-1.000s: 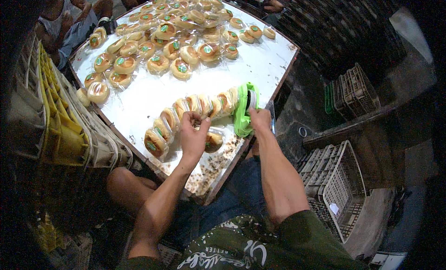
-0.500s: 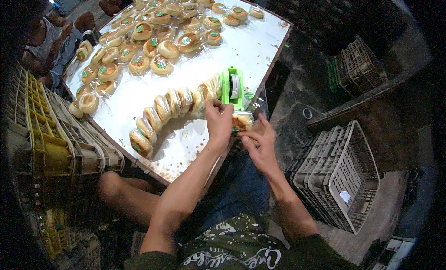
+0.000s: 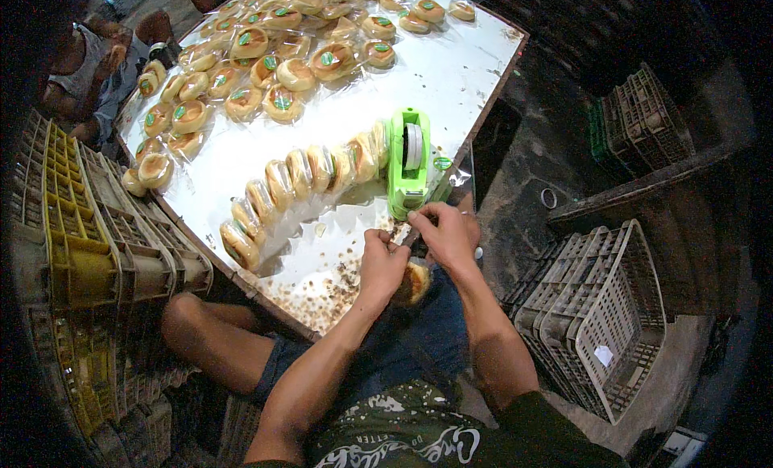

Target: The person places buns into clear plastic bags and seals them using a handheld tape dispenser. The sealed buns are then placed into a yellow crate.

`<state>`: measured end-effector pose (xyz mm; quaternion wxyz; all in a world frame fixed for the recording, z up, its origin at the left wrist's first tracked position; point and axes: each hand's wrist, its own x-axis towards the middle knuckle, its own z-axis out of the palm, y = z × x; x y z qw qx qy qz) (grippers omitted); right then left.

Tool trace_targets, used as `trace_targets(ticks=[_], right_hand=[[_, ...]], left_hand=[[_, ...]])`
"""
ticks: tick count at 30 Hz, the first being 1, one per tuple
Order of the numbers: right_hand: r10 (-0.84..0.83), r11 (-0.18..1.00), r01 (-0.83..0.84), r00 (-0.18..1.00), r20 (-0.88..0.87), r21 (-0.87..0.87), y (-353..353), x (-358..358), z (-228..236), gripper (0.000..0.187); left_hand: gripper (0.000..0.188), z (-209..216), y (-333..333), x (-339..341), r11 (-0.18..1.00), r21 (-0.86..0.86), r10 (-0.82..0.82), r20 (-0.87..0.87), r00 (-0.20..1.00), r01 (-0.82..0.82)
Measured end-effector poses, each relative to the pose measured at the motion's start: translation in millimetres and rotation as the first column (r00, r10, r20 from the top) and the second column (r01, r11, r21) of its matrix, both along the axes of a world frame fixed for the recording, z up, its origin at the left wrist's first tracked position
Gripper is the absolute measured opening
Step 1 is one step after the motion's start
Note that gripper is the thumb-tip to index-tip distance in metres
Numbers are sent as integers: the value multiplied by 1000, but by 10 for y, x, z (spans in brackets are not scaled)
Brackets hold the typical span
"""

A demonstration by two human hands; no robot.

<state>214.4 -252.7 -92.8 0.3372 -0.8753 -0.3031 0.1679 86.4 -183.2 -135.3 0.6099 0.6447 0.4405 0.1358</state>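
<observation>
At the table's near edge my left hand is closed in a pinch on the gathered top of a clear bag. The bagged bun hangs beside its fingers, partly hidden. My right hand pinches just in front of the green tape dispenser, close to the left fingertips. Between the hands shows a small pale strip; whether it is tape or bag film I cannot tell. A curved row of bagged buns stands on edge, running left from the dispenser.
Many bagged buns with green labels cover the far part of the white table. Crumbs lie near its front edge. Stacked crates stand at left, more crates at right. A person sits at the far left.
The bun has dropped from between both hands to hang below my left hand. My right hand has moved up to the dispenser's front and now pinches there. The view has shifted slightly.
</observation>
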Motion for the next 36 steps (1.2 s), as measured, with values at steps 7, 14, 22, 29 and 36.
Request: trace_targets(ticks=[7,14,22,29,36], right_hand=[[6,931,-36,996,-83,-363,272,282,10,45],[92,989,-131,920,-382,-75,175,395,-254,41],[-62,987,49,995,-79,-154,147,230,-107,40],[135,990,-39,577,-805,138,-3,-134,-60,29],[214,914,82,734,-644,397,476,-1309,556,21]], left_hand=[[35,230,265,186,990,101,77,196,977,-99],[41,69,161,35,992,127,3,103,995,-16],[37,240,46,-53,997,67,41,116,992,-49],[28,576,255,-276,971,98,159,423,892,-220],[48,1094,532,-1140,813,-345,580,556,595,-469]])
